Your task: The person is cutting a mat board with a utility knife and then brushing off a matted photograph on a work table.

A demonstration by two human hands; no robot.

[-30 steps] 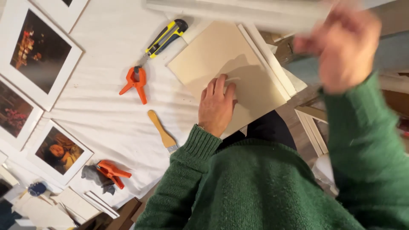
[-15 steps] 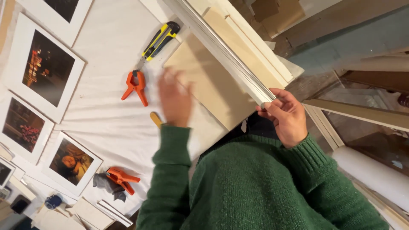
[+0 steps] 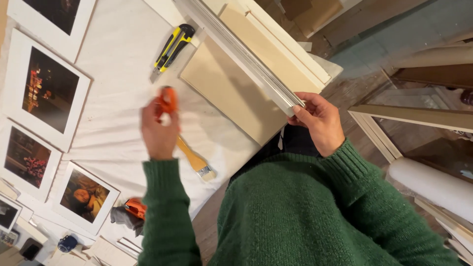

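On a white-draped worktop, the left hand grips an orange spring clamp while the right hand pinches the long pale moulding's end; steady it, align carefully.

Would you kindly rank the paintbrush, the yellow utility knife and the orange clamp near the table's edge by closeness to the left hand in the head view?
From the left hand:
1. Paintbrush, just beside and below it.
2. Yellow utility knife, above it.
3. Orange clamp, lower down, by the table edge.
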